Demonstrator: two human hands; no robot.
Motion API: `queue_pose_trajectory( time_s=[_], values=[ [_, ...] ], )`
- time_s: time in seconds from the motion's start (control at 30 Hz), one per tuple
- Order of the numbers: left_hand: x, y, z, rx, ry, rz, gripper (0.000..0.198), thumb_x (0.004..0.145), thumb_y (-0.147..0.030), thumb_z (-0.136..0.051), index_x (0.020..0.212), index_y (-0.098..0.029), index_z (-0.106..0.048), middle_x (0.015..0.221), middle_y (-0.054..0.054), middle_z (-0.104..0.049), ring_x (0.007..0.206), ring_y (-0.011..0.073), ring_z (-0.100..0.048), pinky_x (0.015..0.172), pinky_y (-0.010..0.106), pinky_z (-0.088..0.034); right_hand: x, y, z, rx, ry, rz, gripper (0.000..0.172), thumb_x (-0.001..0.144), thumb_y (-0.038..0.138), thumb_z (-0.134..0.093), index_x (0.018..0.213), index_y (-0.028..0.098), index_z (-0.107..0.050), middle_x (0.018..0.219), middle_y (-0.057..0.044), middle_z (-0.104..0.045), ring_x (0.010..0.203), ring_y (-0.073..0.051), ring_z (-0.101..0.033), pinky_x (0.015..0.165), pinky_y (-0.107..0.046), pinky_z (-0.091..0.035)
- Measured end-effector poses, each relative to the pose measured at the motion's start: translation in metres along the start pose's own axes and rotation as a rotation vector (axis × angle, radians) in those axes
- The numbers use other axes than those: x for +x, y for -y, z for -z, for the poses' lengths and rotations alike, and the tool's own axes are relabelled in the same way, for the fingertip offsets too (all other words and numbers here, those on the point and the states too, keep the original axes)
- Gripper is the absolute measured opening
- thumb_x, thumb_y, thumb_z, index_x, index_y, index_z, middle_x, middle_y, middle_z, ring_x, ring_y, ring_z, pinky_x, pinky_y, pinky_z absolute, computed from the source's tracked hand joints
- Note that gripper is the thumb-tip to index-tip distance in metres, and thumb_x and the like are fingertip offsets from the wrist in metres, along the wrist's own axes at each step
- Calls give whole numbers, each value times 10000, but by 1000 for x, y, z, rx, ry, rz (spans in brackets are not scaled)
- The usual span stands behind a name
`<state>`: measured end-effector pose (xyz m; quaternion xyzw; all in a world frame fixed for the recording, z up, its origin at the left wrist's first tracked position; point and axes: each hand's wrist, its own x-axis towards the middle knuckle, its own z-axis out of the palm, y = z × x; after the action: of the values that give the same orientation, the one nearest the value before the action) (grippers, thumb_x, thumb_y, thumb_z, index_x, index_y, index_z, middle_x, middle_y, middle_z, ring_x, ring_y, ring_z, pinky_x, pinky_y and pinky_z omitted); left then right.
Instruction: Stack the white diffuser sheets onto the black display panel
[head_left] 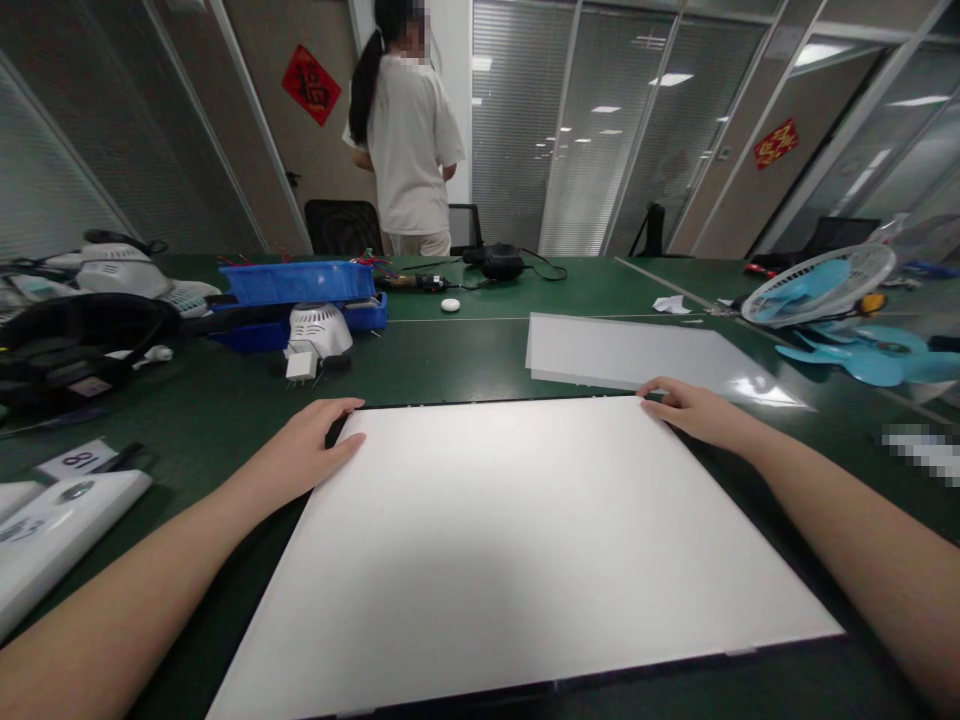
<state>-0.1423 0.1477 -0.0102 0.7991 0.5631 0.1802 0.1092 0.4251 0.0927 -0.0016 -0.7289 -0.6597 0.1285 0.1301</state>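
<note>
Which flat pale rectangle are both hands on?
The large white rectangular panel nearest the camera: left hand at its far left corner, right hand at its far right. The translucent pale sheeting lies beyond it.

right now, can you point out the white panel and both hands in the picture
white panel (pixel 517 530): head view, middle of its top face
left hand (pixel 306 446): head view, back of the hand
right hand (pixel 691 409): head view, back of the hand

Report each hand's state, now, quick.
Left hand: touching the far left corner of the white panel; whether it grips cannot be told.
Right hand: touching the panel's far right corner; whether it grips cannot be told.
</note>
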Motion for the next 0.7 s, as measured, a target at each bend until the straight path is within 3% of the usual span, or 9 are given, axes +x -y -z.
queue_pose_trajectory(
  time_s=[0.7],
  values=[
    [0,0,0,9,14,8,675,843,-591,-489,1353,-159,-584,1369,136,-596,1282,349,-545,1104,480,-437,-1,1,-1,5,-34,14,421,885,592,-476,1114,279,-639,649,23,-600,587,-165,-554,577,-286,-383]
  ],
)
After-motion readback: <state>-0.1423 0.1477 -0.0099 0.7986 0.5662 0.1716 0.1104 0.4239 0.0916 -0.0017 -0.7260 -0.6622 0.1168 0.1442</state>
